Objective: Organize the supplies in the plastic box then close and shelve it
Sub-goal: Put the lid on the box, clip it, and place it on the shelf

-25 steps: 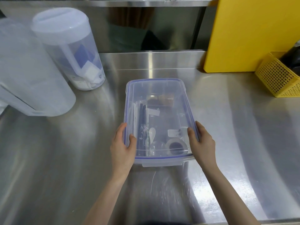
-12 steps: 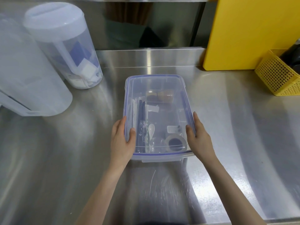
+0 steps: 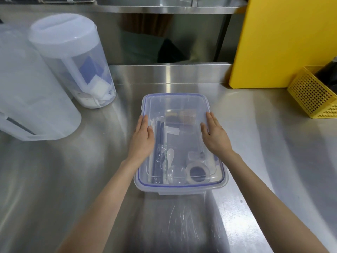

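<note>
A jug stands left of the box on the counter. The left hand lies flat, fingers straight, on the lid's left edge; the right hand likewise on its right edge. A basket sits far right of the box.

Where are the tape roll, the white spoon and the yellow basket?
tape roll point(image 3: 198, 172), head view, its near rim.
white spoon point(image 3: 170, 153), head view, its bowl.
yellow basket point(image 3: 310, 95), head view, its front wall.

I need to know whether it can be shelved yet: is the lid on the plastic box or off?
On. The lid covers the plastic box, both hands flat on it; whether its latches are snapped, cannot tell.
</note>
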Action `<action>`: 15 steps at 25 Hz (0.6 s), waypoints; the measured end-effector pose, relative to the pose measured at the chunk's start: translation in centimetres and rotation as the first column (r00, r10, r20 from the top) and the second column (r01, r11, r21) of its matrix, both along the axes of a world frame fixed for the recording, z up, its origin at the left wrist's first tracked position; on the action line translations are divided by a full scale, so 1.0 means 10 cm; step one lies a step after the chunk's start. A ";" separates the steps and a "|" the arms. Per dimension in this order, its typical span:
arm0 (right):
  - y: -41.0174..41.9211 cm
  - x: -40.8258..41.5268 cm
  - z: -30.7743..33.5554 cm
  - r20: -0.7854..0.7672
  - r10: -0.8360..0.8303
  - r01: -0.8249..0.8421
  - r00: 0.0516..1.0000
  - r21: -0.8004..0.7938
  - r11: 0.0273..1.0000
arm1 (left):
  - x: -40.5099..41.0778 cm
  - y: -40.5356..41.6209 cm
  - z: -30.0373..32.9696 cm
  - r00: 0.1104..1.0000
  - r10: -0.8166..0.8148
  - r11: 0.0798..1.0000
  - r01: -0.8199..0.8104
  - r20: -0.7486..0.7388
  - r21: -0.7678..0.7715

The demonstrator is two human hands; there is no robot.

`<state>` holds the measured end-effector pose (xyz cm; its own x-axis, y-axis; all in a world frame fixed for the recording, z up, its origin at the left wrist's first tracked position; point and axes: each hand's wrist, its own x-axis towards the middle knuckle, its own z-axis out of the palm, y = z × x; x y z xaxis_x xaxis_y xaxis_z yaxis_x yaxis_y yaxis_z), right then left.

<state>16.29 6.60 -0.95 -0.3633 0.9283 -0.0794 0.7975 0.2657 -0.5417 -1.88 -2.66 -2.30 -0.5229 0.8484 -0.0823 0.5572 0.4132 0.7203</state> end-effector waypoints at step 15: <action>0.19 -0.11 -0.07 -0.015 -0.343 0.327 0.939 -0.270 0.906 | 0.01 0.13 0.04 0.999 0.054 0.998 -0.054 0.010 0.043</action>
